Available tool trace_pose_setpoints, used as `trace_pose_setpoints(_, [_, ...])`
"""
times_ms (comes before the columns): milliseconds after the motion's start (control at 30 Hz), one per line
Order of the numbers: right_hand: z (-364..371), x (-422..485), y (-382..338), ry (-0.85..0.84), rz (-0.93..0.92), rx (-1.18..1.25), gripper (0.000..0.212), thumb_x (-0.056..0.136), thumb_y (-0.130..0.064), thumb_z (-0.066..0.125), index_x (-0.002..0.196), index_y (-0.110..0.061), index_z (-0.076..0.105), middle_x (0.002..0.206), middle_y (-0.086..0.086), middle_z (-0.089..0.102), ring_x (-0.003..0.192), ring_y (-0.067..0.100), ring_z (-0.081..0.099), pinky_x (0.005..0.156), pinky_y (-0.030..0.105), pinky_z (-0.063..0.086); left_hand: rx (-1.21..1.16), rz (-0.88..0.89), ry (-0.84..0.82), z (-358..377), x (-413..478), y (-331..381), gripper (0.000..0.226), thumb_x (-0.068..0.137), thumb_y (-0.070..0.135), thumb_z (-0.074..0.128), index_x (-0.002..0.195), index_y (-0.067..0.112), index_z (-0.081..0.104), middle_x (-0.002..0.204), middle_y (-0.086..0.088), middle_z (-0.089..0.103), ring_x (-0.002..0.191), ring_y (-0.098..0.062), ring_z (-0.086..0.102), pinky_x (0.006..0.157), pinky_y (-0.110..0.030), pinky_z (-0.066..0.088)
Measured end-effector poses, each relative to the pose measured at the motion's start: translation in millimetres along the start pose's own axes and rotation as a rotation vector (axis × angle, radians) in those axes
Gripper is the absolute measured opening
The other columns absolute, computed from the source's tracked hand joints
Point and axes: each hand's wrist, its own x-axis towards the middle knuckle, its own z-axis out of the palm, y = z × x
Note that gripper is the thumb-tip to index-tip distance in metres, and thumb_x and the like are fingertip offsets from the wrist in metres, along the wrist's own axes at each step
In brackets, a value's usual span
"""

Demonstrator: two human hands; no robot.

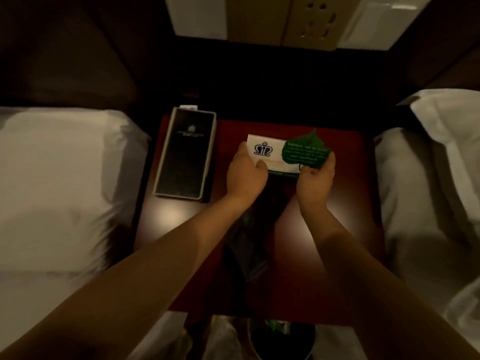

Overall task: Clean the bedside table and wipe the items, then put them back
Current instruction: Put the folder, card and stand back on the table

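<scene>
A white card [270, 152] with a blue crest and a green leaf-shaped part [304, 150] is held over the middle of the dark red bedside table [350, 193]. My left hand [245, 175] grips the card's left end and my right hand [315, 179] grips its right end, under the leaf. A dark cloth [246, 242] lies on the table between my forearms, partly hidden by them. A black folder with a pale edge [185, 154] lies flat on the table's left side.
White pillows and bedding flank the table on the left [59, 183] and right [436, 183]. A wall panel with sockets [311, 22] is behind the table. A dark bin with something green [279, 333] stands below the table's front edge.
</scene>
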Motion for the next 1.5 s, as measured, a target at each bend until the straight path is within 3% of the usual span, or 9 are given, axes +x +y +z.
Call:
trace_pose_setpoints(67, [-10.6, 20.5, 4.8, -0.007, 0.014, 0.041, 0.061, 0.087, 0.007, 0.043, 0.144, -0.002, 0.023, 0.140, 0.018, 0.041, 0.120, 0.031, 0.052, 0.104, 0.044, 0.045, 0.019, 0.011, -0.022, 21.1, 12.6, 8.6, 0.042, 0.089, 0.009, 0.052, 0.129, 0.006, 0.044, 0.128, -0.013, 0.057, 0.115, -0.028, 0.057, 0.082, -0.028, 0.047])
trace_pose_setpoints(133, [-16.2, 37.6, 8.2, -0.018, 0.018, 0.074, 0.061, 0.087, 0.008, 0.044, 0.144, -0.002, 0.024, 0.139, 0.019, 0.042, 0.121, 0.032, 0.052, 0.103, 0.048, 0.045, 0.033, 0.021, -0.028, 37.2, 24.6, 14.3, 0.044, 0.088, 0.007, 0.054, 0.130, 0.003, 0.042, 0.130, -0.014, 0.055, 0.118, -0.029, 0.055, 0.089, -0.033, 0.049])
trace_pose_setpoints(300, [-19.2, 76.3, 15.1, -0.032, -0.034, 0.132, 0.055, 0.083, 0.013, 0.044, 0.136, -0.003, 0.035, 0.131, 0.021, 0.048, 0.117, 0.031, 0.055, 0.101, 0.048, 0.048, 0.043, 0.041, -0.030, 64.5, 51.9, 13.4, 0.043, 0.084, 0.003, 0.055, 0.125, 0.002, 0.044, 0.127, -0.016, 0.052, 0.117, -0.028, 0.052, 0.080, -0.024, 0.044])
trace_pose_setpoints(567, [-9.0, 118.9, 16.1, -0.081, -0.042, 0.122, 0.066, 0.086, 0.008, 0.045, 0.146, -0.008, 0.022, 0.142, 0.016, 0.039, 0.129, 0.032, 0.046, 0.108, 0.048, 0.040, 0.046, 0.130, -0.042, 80.9, 88.3, 6.7, 0.045, 0.079, -0.002, 0.056, 0.123, 0.002, 0.047, 0.125, -0.014, 0.052, 0.120, -0.024, 0.049, 0.087, -0.023, 0.043])
trace_pose_setpoints(733, [-8.3, 134.4, 15.3, -0.062, -0.029, 0.129, 0.071, 0.086, 0.007, 0.047, 0.148, -0.011, 0.018, 0.145, 0.014, 0.037, 0.130, 0.029, 0.045, 0.109, 0.046, 0.040, 0.046, 0.141, -0.072, 85.7, 98.7, 11.2, 0.048, 0.081, -0.001, 0.055, 0.127, 0.006, 0.044, 0.127, -0.012, 0.051, 0.115, -0.017, 0.048, 0.070, -0.001, 0.039])
trace_pose_setpoints(1100, [-16.5, 133.5, 14.9, 0.065, -0.032, 0.044, 0.074, 0.087, -0.003, 0.055, 0.149, -0.007, 0.014, 0.151, 0.016, 0.019, 0.134, 0.028, 0.038, 0.112, 0.041, 0.038, 0.036, 0.085, -0.089, 75.5, 100.2, 21.1, 0.063, 0.084, 0.001, 0.053, 0.143, 0.009, 0.031, 0.138, -0.012, 0.046, 0.129, -0.024, 0.042, 0.092, -0.024, 0.038])
trace_pose_setpoints(1233, [-17.9, 99.8, 13.9, 0.219, -0.187, -0.112, 0.055, 0.085, -0.001, 0.051, 0.138, 0.001, 0.035, 0.137, 0.020, 0.036, 0.117, 0.030, 0.049, 0.098, 0.024, 0.038, 0.088, 0.109, -0.062, 51.2, 88.7, 9.7, 0.066, 0.087, 0.003, 0.052, 0.147, 0.012, 0.024, 0.149, -0.012, 0.034, 0.138, -0.025, 0.033, 0.101, -0.022, 0.032])
trace_pose_setpoints(1300, [-7.5, 74.8, 13.0, 0.239, -0.260, -0.159, 0.044, 0.084, 0.001, 0.048, 0.128, 0.001, 0.045, 0.125, 0.021, 0.043, 0.109, 0.032, 0.052, 0.095, 0.030, 0.042, 0.131, 0.120, -0.049, 30.8, 82.6, 2.0, 0.064, 0.089, 0.003, 0.050, 0.147, 0.012, 0.025, 0.150, -0.012, 0.033, 0.139, -0.025, 0.033, 0.106, -0.024, 0.030])
trace_pose_setpoints(1500, [38.4, 10.5, 11.3, -0.071, -0.517, -0.476, 0.035, 0.088, -0.006, 0.048, 0.122, -0.002, 0.051, 0.117, 0.018, 0.054, 0.111, 0.032, 0.049, 0.095, 0.041, 0.044, 0.194, 0.084, 0.146, -51.8, 61.3, -28.5, 0.049, 0.089, 0.005, 0.049, 0.138, 0.009, 0.042, 0.137, -0.015, 0.043, 0.124, -0.029, 0.046, 0.103, -0.034, 0.039])
